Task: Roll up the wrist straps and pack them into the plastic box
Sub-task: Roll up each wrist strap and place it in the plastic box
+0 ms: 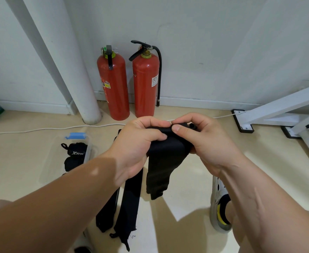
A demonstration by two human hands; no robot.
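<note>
Rolls [75, 152] sat in the plastic box [90, 145]; my left hand [140, 141] and right hand [203, 139] gripped one strap [163, 161], flat straps [130, 201] waiting.

Black strap [165, 161] part-rolled at top, tail hanging free. Two more straps [130, 203] lie flat below. Clear box [90, 146], left, holds two rolled straps [76, 152].

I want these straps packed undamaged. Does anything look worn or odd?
Yes: the near end of one strap on the floor looks frayed, with loose threads sticking out. The rolled straps in the box look tidy.
</note>
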